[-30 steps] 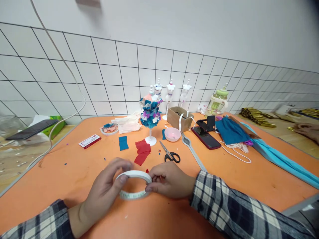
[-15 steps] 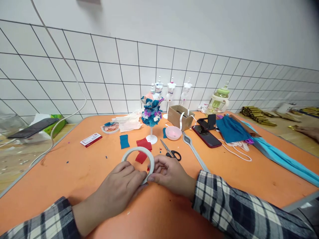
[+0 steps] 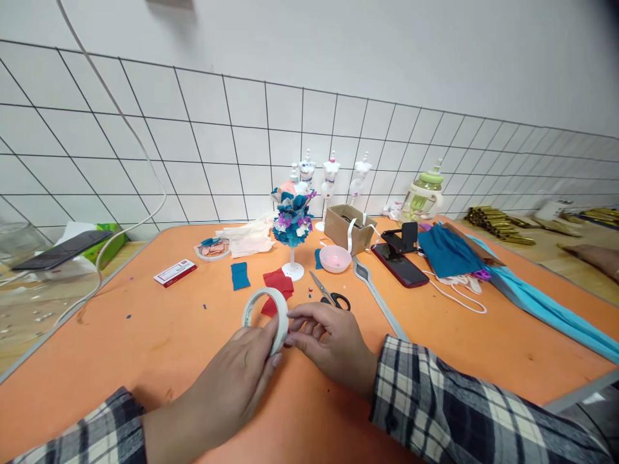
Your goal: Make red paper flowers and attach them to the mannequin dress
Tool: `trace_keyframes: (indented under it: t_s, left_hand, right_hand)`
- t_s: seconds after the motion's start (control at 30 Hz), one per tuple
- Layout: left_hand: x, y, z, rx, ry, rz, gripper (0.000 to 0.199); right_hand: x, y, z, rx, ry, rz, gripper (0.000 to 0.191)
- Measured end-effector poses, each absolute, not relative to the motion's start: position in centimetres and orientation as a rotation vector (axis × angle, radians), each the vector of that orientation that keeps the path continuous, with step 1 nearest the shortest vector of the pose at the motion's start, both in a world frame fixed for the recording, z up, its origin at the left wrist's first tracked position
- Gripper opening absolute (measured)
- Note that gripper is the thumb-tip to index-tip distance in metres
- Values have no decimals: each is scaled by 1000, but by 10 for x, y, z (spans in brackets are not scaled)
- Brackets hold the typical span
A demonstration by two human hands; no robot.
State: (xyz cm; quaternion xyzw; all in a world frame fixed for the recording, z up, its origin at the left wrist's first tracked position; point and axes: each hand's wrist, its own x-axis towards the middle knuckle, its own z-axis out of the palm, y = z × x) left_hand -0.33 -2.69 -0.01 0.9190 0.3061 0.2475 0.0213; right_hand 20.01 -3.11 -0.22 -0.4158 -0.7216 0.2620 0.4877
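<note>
My left hand (image 3: 232, 370) is closed round the lower part of a roll of white tape (image 3: 280, 322), which stands tilted above the table. Its inner side, with green print, shows. The thumb and curled fingers of my right hand (image 3: 329, 338) meet the roll's right outer edge; whether a tape end lies between them is too small to see. Just behind the roll are pieces of red crepe paper (image 3: 278, 280), partly covered by it. Scissors with black handles (image 3: 331, 293) lie beyond my right hand. A small white stand (image 3: 293, 270) carries a blue and purple paper-flower dress (image 3: 293, 219).
A blue paper piece (image 3: 240, 276), a small red-and-white box (image 3: 175, 273), a pink bowl (image 3: 335, 259), a cardboard box (image 3: 351, 229) and a phone (image 3: 400, 264) lie around on the orange table (image 3: 120, 361). White mannequins (image 3: 331, 174) stand behind. Blue fabric (image 3: 447, 250) is at right.
The roll of tape has turned and tilted, its ring now narrower to my view. My left hand has shifted its hold on it. My right fingertips have moved to the roll's outer edge.
</note>
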Motion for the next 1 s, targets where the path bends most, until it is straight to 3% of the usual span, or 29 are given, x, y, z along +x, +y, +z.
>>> trace_keyframes:
  t_s: [0.2,0.33,0.53,0.73,0.87,1.0]
  left_hand:
    - [-5,-24,-4,2909,940,873,37]
    - [-5,-24,-5,2970,926,850,40]
    - [-2,-25,-3,2946,933,839,40]
    - [-3,-24,-9,2956,949,792,37]
    - [-4,-23,-11,2960,960,773,38]
    - [-5,-24,-9,2916,959,767,37]
  right_hand:
    - [199,-33,-1,-980,-1851,619,21]
    - [200,-34,-2,-980,-1776,595,31]
    - [200,-34,-1,-969,-1868,475,15]
    - [200,-30,-2,-1095,-1864,643,17]
    - [201,-30,-2,-1117,-1926,668,7]
    - [201,-30,0,-1151,-1855,662,15]
